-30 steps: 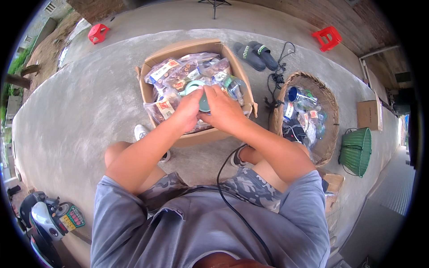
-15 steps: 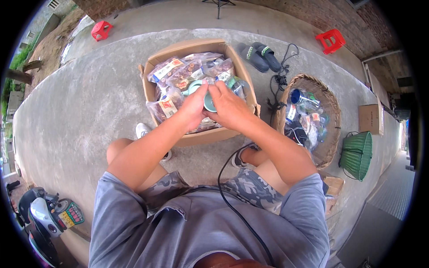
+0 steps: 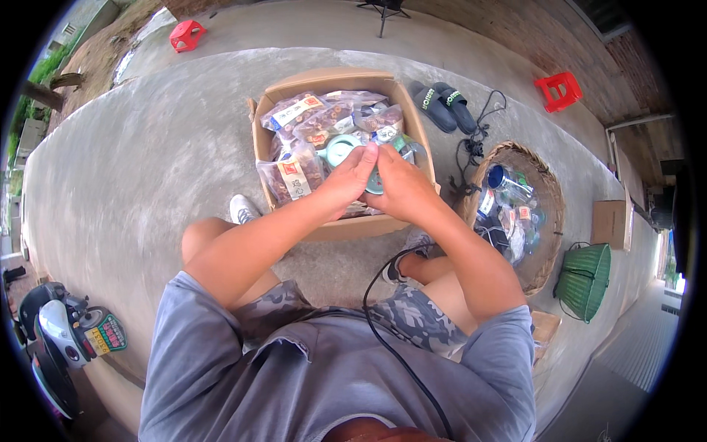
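Over the cardboard box (image 3: 353,230) both of my hands are closed around a mint-green round piece (image 3: 374,182), mostly covered by the fingers. My left hand (image 3: 349,179) grips its left side, and my right hand (image 3: 402,188) wraps its right side, with the thumbs close together on top. Just beyond the left hand is a mint-green round vessel with a pale inside (image 3: 339,150); whether it joins the held piece cannot be made out. Clear plastic bags of reddish-brown ring-shaped pieces (image 3: 292,175) fill the box around it. Something of clear plastic (image 3: 409,147) lies beside the right hand.
Right of the box stands a wicker basket (image 3: 554,243) with bottles, a dark blue cup (image 3: 498,176) and packets. Beyond lie black slippers (image 3: 434,107) and a black cord (image 3: 471,147). A green basket (image 3: 584,282), red stools (image 3: 560,91) and a scooter (image 3: 62,331) stand farther out.
The view has shifted, so the box and floor sit farther right in the picture. My hands stay closed on the mint-green piece, the fingers slightly repositioned; more of the vessel beyond shows.
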`<action>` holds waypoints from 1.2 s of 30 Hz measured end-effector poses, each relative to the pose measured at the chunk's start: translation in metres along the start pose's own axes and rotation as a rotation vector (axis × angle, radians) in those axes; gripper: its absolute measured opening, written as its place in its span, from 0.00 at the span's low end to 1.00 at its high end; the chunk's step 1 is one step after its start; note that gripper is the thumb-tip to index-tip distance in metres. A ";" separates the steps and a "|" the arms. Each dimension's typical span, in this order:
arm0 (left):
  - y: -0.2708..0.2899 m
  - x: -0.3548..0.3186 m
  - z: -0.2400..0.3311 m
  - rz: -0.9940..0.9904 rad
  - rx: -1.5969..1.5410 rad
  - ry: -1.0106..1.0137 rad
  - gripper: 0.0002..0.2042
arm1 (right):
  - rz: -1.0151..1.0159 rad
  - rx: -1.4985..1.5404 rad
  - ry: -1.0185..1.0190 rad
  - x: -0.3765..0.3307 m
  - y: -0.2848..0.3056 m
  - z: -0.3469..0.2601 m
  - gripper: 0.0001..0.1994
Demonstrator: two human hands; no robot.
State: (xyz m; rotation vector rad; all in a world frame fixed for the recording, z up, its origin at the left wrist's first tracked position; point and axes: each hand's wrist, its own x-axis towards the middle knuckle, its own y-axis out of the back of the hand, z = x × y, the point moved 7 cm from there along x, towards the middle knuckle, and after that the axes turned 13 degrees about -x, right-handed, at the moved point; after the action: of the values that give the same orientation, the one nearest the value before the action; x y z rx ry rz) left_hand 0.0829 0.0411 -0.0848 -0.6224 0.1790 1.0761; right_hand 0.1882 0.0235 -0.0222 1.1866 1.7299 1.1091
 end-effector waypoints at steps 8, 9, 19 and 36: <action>0.017 0.008 0.023 0.026 -0.169 0.109 0.29 | 0.176 0.121 -0.185 0.019 0.039 0.074 0.35; 0.019 0.007 0.032 0.039 -0.151 0.070 0.27 | 0.223 0.049 -0.225 0.014 0.049 0.088 0.34; 0.012 0.001 0.029 -0.061 -0.336 0.224 0.25 | -0.051 0.817 -0.194 0.006 0.018 0.066 0.31; 0.016 0.000 0.046 -0.041 -0.439 0.090 0.24 | 0.098 0.823 -0.142 0.012 0.023 0.031 0.31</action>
State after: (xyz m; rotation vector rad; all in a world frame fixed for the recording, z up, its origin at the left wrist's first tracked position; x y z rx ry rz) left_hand 0.0620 0.0713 -0.0532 -1.0655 0.0053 1.0553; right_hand 0.2202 0.0471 -0.0125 1.7916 2.0935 0.3144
